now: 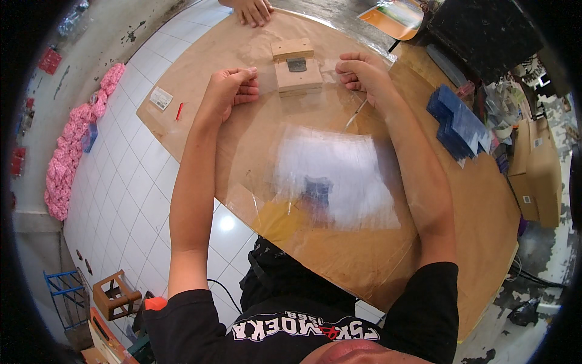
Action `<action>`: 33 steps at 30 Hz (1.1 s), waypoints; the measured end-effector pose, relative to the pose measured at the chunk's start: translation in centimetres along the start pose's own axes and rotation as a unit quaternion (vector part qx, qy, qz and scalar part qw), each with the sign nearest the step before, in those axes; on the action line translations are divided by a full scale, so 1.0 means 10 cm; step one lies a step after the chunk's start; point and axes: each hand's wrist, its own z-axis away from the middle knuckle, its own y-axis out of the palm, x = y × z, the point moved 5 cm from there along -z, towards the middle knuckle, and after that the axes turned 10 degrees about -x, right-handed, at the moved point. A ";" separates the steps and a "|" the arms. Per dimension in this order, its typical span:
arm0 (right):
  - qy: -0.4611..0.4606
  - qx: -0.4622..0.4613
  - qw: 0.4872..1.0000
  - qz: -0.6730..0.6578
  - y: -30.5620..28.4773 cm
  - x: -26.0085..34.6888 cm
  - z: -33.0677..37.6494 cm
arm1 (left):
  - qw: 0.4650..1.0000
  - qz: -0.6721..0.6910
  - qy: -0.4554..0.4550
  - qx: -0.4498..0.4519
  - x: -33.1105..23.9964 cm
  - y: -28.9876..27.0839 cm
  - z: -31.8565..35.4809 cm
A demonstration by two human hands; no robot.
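Note:
Both arms reach forward over a brown table [485, 242], with my hands apart on either side of a wooden block jig [297, 74] that has a dark square in its middle. My left hand [233, 91] is closed in a pinch left of the jig. To its right, my right hand [367, 76] is also pinched, thumb against curled fingers. A faint, see-through plastic film [327, 103] appears to run between the two hands; its edges are hard to make out. Nearer to me lies a white, shiny rectangle [357, 176] with a dark blue patch.
Another person's hand [253, 11] rests at the table's far edge. Blue flat pieces [458, 121] are stacked at the right, near cardboard boxes [533, 173]. A small red stick [179, 111] and a white label [160, 98] lie at the left. Pink bundles [70, 151] line the wall.

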 end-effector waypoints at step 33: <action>0.001 -0.076 0.995 -0.059 -0.17 0.01 -0.08 | 0.974 -0.031 0.135 -0.176 -0.19 -0.13 0.10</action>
